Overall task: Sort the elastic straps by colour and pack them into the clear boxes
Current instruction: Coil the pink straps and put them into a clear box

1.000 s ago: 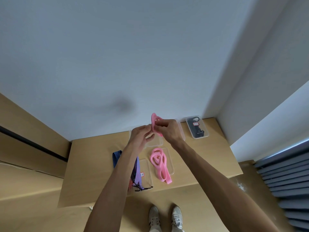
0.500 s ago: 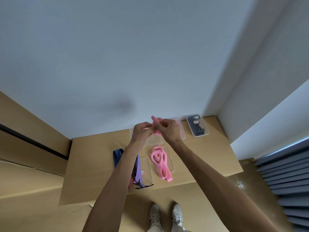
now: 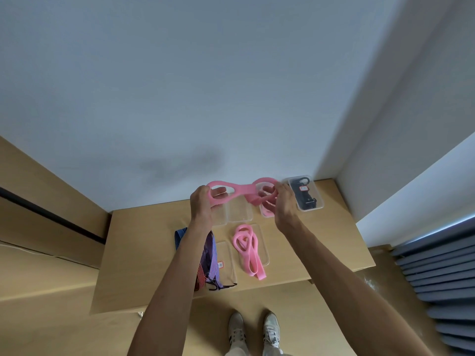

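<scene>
Both hands hold one pink elastic strap [image 3: 240, 190] stretched in the air above the back of the table. My left hand [image 3: 203, 205] grips its left loop and my right hand [image 3: 282, 204] grips its right loop. Below them stand clear boxes [image 3: 240, 211], the right one holding pink strap [image 3: 266, 213]. A second pink strap [image 3: 246, 249] lies coiled on a clear lid [image 3: 264, 253] nearer me. Striped blue, purple and red straps [image 3: 209, 260] lie at the left, partly hidden by my left forearm. A closed clear box with black straps [image 3: 304, 195] sits at the back right.
The wooden table [image 3: 308, 253] stands against a white wall, with a wall corner at the back right. Another clear lid [image 3: 227, 263] lies beside the striped straps. My shoes [image 3: 253, 330] show on the floor below. Dark blue slats [image 3: 437, 265] lie at the right.
My hands have moved apart, pulling the bunched pink strap out into a long figure-eight between them. The view has also tilted slightly.
</scene>
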